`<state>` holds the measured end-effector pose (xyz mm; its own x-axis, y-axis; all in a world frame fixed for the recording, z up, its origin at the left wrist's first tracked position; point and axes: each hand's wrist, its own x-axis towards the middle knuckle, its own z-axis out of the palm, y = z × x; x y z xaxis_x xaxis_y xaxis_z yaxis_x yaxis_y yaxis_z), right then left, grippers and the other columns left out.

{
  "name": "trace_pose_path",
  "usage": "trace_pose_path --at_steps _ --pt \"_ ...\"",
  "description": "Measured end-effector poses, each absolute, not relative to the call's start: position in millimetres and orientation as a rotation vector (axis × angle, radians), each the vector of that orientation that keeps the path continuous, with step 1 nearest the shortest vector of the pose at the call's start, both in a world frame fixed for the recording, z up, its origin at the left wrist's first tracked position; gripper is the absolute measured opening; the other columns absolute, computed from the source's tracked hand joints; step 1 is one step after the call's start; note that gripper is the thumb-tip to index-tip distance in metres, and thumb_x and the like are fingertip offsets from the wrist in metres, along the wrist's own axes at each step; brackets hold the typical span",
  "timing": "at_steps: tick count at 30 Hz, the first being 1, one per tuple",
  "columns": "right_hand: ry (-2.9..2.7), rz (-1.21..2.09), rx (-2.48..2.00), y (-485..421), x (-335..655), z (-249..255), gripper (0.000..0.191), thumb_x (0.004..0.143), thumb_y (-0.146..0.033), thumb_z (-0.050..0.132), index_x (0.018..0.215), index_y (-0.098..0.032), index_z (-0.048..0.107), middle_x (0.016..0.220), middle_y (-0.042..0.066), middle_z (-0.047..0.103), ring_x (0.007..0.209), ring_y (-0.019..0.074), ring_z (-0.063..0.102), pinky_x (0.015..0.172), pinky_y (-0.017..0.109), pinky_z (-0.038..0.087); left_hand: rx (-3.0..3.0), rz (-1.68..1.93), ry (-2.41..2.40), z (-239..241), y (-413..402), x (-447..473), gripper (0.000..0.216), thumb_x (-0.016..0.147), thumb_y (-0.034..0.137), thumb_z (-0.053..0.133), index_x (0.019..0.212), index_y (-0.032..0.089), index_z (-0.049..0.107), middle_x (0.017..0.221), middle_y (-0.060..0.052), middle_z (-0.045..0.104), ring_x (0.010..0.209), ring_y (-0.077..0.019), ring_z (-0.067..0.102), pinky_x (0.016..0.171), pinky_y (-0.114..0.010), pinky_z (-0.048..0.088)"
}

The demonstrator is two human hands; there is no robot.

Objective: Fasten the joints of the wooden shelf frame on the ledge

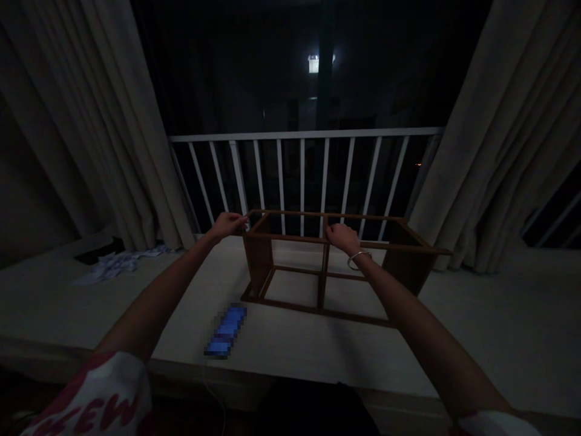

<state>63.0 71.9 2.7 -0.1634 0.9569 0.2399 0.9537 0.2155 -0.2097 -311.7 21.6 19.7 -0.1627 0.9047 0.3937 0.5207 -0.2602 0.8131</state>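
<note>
A brown wooden shelf frame [321, 284] lies on its side on the pale ledge, its open bays facing up and towards me. My left hand [229, 224] is at the frame's left end, fingers pinched together by the upper corner. A small whitish thing shows at those fingertips, too dark and small to name. My right hand [344, 238] is closed over the upper rail where the middle crosspiece meets it, and a bracelet [359, 261] circles that wrist. In front of the frame's left end lies a lit phone [227, 330], its screen blurred.
The white ledge [290, 351] runs across the view. Behind the frame stand a white railing [303, 134] and a dark window. Curtains [104, 121] hang on both sides. Papers [113, 265] lie at the left, and a thin cable [213, 390] hangs below the phone.
</note>
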Motion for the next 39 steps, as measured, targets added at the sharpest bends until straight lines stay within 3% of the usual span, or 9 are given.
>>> trace_pose_path --at_steps 4,10,14,21,31,39 --pt "-2.168 0.003 -1.776 74 63 1 0.053 0.087 -0.047 0.022 0.101 -0.014 0.062 0.104 0.016 0.060 0.099 0.0267 0.056 0.081 0.036 0.041 1.711 1.425 1.549 17 14 -311 0.048 0.060 0.052 0.065 0.086 0.012 0.066 0.078 -0.009 0.067 0.058 -0.0120 0.054 0.053 -0.023 0.044" --pt "-2.144 -0.032 -1.767 72 62 2 0.052 0.088 -0.045 0.023 0.103 -0.015 0.062 0.105 0.015 0.060 0.100 0.0260 0.055 0.083 0.035 0.040 1.637 1.588 1.486 4 18 -310 0.049 0.064 0.054 0.061 0.092 0.013 0.063 0.088 -0.011 0.066 0.077 -0.0180 0.057 0.062 -0.025 0.045" --pt "-2.128 -0.029 -1.792 69 61 4 0.051 0.088 -0.045 0.024 0.102 -0.015 0.062 0.105 0.015 0.060 0.100 0.0262 0.055 0.082 0.035 0.041 1.667 1.604 1.477 2 22 -309 0.047 0.066 0.054 0.059 0.091 0.014 0.063 0.083 -0.009 0.065 0.079 -0.0186 0.057 0.062 -0.025 0.043" --pt "-2.126 -0.025 -1.801 70 59 4 0.052 0.088 -0.047 0.023 0.102 -0.016 0.062 0.104 0.015 0.060 0.099 0.0262 0.056 0.082 0.036 0.041 1.721 1.527 1.378 6 24 -308 0.048 0.063 0.057 0.059 0.086 0.015 0.061 0.066 -0.003 0.059 0.065 -0.0139 0.056 0.059 -0.024 0.044" --pt "-2.088 0.005 -1.835 68 55 4 0.049 0.089 -0.043 0.024 0.104 -0.014 0.061 0.107 0.016 0.060 0.101 0.0250 0.055 0.083 0.034 0.039 1.669 1.411 1.300 10 22 -315 0.045 0.061 0.053 0.064 0.085 0.016 0.059 0.064 -0.002 0.058 0.068 -0.0163 0.060 0.064 -0.028 0.048" --pt "-2.067 -0.010 -1.816 72 57 1 0.051 0.088 -0.044 0.024 0.102 -0.014 0.062 0.104 0.016 0.060 0.099 0.0252 0.056 0.083 0.035 0.039 1.594 1.420 1.254 5 29 -325 0.046 0.060 0.050 0.067 0.089 0.015 0.061 0.076 -0.008 0.064 0.076 -0.0199 0.062 0.069 -0.031 0.049"
